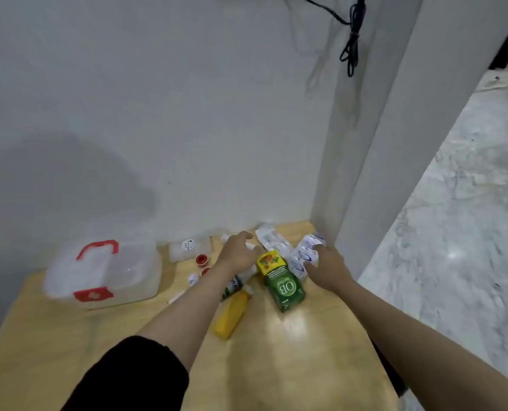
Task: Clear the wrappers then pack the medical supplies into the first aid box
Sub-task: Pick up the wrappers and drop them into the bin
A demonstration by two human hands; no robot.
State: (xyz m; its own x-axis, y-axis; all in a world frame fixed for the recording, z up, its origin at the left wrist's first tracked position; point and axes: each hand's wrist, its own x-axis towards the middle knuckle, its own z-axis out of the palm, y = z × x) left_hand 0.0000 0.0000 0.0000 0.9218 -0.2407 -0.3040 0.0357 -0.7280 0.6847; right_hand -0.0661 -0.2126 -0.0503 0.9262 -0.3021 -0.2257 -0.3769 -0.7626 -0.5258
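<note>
The yellow plastic bottle (230, 315) lay nearest; farther right, the right hand (329, 269) clutched a crinkled clear wrapper (304, 253), likely for clearing, while the left hand (238, 252) hovered half-curled, grip unclear.

— What is the desk (291, 351) made of?
— Pale wood, smooth and glossy, with a bright glare spot. The first aid box (104, 271) is cloudy translucent plastic with red plastic fittings.
— And the rest?
— A printed green carton (283, 287), slightly shiny; a smooth yellow plastic bottle (230, 315); crinkly, shiny wrappers (303, 256). The floor (454, 232) looks like polished marble.
</note>
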